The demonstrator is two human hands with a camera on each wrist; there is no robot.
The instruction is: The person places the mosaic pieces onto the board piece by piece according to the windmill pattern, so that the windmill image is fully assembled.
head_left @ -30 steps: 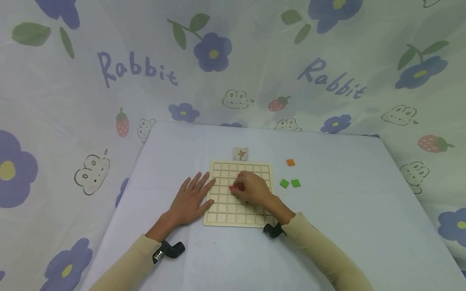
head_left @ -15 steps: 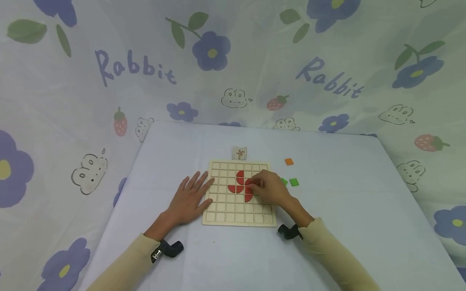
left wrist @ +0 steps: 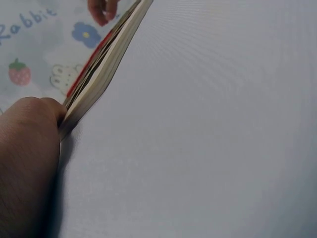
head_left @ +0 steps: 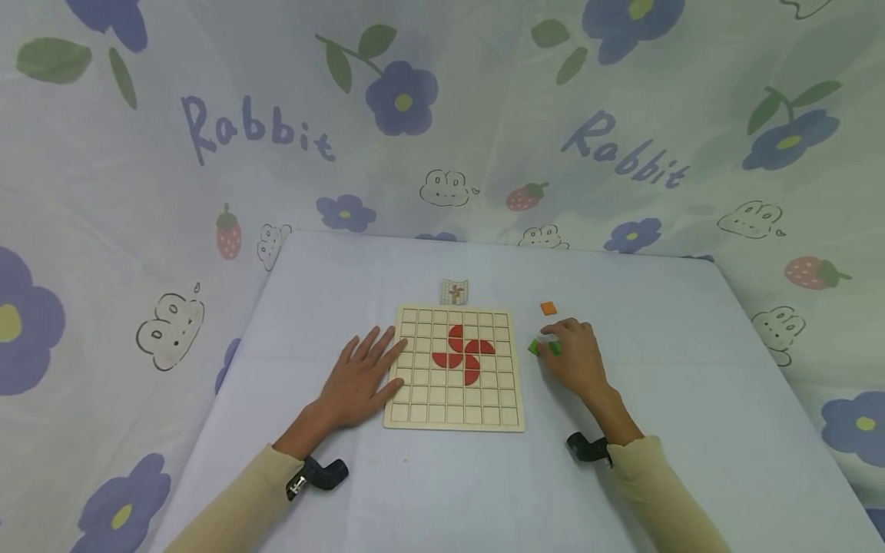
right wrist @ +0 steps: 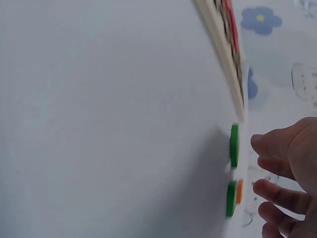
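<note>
A square wooden grid board (head_left: 429, 395) lies on the table, with several red pieces (head_left: 472, 375) forming a pinwheel in its cells. My left hand (head_left: 356, 384) lies spread out, its fingertips and thumb on the board's left edge. Right of the board, my right hand (head_left: 575, 357) hovers over two green square tiles, partly covering them in the head view. In the right wrist view its thumb and fingers are apart, holding nothing, just off the near green tile (right wrist: 234, 146) and the other green tile (right wrist: 231, 198).
An orange square tile (head_left: 548, 308) lies behind the green ones. A small pattern card (head_left: 454, 292) showing a red pinwheel sits beyond the board's back edge. White cloth covers the table (head_left: 442, 491), and a printed curtain (head_left: 387, 169) hangs behind it.
My right hand has moved right, off the board and over to the green tiles. The red pieces it covered now show fully. My left hand stays in place.
</note>
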